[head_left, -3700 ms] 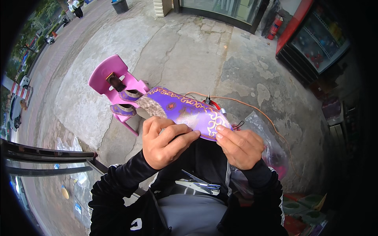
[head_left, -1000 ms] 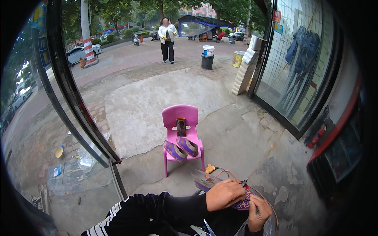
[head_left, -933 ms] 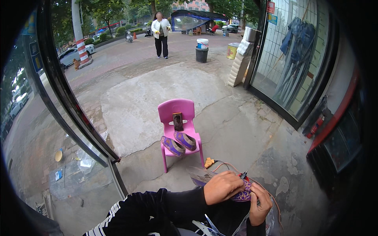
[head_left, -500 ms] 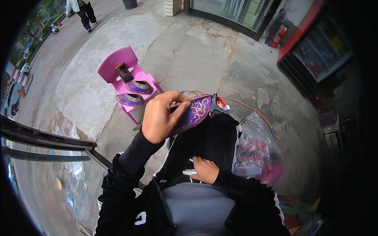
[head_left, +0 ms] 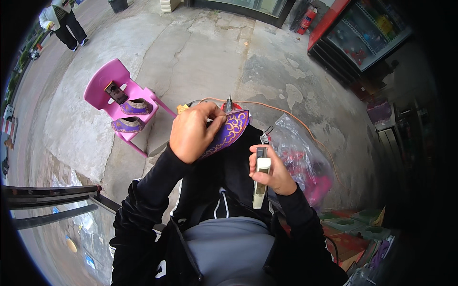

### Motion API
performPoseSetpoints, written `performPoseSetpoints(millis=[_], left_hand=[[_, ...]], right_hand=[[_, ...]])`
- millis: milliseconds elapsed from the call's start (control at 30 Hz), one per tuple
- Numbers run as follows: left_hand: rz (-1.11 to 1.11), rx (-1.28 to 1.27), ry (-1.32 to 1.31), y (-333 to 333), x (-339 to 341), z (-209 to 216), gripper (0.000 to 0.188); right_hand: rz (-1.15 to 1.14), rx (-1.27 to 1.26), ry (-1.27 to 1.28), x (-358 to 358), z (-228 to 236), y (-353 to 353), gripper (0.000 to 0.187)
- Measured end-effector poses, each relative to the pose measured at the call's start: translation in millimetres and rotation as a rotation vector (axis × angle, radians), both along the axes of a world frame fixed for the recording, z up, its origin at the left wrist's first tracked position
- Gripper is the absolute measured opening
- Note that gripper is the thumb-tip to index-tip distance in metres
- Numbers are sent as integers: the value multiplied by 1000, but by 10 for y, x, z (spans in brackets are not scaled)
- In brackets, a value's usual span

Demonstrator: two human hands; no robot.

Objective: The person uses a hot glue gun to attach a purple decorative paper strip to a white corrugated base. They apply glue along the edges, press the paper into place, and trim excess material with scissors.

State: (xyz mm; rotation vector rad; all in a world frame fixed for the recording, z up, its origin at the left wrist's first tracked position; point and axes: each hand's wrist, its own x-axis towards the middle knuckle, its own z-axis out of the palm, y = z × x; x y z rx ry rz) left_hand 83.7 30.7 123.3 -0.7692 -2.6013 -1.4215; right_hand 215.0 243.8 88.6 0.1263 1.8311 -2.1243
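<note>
My left hand is closed, pinching the upper edge of a purple fabric piece with gold scrolls between thumb and fingers. The piece hangs above my black-trousered lap, its lower left part behind the hand. Over my right thigh, my right hand grips a slim off-white tool with a metal end; its exact kind is unclear. Ahead to the left, two purple shoe uppers with similar gold patterning sit on a pink plastic chair. A phone leans on its backrest.
Beyond the fabric piece stands a pointed dark tool near something red. A clear plastic bag lies to my right, with an orange cord running past it. Further off are a glass-fronted fridge, a fire extinguisher and a standing person.
My right hand has risen from my lap and moved right, lifting the off-white tool. My left hand still pinches the purple fabric piece. The whole view has shifted.
</note>
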Motion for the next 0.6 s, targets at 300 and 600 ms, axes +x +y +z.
performPoseSetpoints(millis=[300, 600], left_hand=[[-88, -155, 171, 392, 176, 24, 9], [-71, -153, 327, 514, 317, 240, 10]], right_hand=[[-547, -428, 776, -656, 983, 309, 79], [-666, -104, 958, -781, 1027, 25, 76]])
